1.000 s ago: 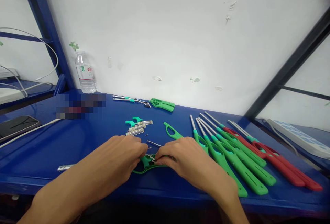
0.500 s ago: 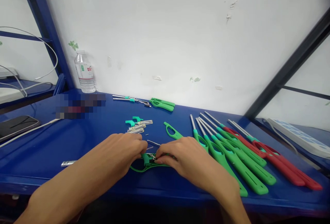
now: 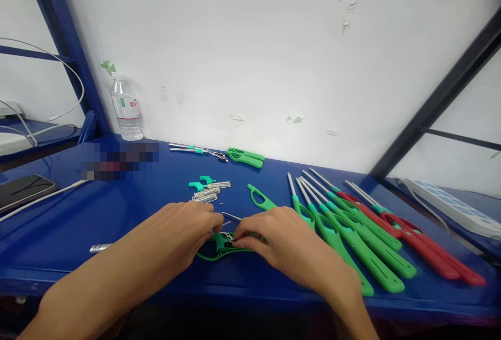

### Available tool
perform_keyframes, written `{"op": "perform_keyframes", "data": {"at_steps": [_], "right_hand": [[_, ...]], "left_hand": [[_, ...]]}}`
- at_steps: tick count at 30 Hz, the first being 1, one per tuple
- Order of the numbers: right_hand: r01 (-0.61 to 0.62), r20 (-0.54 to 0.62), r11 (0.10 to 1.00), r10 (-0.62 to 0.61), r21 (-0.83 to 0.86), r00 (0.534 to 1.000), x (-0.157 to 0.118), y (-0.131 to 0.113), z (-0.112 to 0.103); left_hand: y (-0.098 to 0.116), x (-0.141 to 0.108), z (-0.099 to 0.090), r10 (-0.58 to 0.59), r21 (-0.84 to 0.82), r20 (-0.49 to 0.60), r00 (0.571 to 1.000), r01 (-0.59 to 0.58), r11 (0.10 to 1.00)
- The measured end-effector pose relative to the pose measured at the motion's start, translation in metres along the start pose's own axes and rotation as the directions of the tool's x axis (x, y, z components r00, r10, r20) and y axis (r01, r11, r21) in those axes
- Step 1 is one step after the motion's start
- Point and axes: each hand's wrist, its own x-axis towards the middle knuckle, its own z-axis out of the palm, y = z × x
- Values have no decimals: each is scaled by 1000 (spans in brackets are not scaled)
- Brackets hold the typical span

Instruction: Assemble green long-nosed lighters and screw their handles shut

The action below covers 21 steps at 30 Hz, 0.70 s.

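Note:
Flat at the table's near edge lies an opened stick lighter, its green casing half [image 3: 209, 257] holding a teal trigger [image 3: 222, 241] and thin pale wires. My left hand [image 3: 194, 223] has its fingers closed at the top of the trigger. Opposite it, my right hand [image 3: 270, 233] pinches the inner parts by the wires, its palm covering the handle end. The lighter's metal tube [image 3: 100, 247] pokes out left of my left forearm. Just beyond my fingers lie a thin metal rod [image 3: 230, 216] and another green casing half [image 3: 261, 198].
Finished-looking green lighters [image 3: 358, 241] and red lighters [image 3: 426, 243] fan out at the right. Clear fuel tanks [image 3: 207, 193] and loose teal triggers [image 3: 195, 186] sit beyond my left hand. Farther back are metal tubes [image 3: 188, 148], stacked green casings [image 3: 246, 158] and a water bottle [image 3: 127, 110]. A phone [image 3: 25, 193] lies left.
Both hands stay on the lighter with only slight finger movement; the left fingers have lifted a little off the trigger's side. The whole view has shifted slightly.

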Motion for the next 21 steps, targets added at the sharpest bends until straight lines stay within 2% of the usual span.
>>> {"op": "perform_keyframes", "data": {"at_steps": [10, 15, 21], "right_hand": [[-35, 14, 999, 35, -3, 999, 1, -5, -1], [-22, -2, 1000, 22, 6, 1000, 1, -3, -1], [10, 6, 1000, -10, 28, 1000, 2, 1, 1]], "left_hand": [[3, 1, -6, -22, 25, 46, 999, 21, 999], [0, 5, -3, 2, -45, 53, 999, 1, 999], [2, 9, -9, -25, -142, 89, 996, 37, 989]]}}
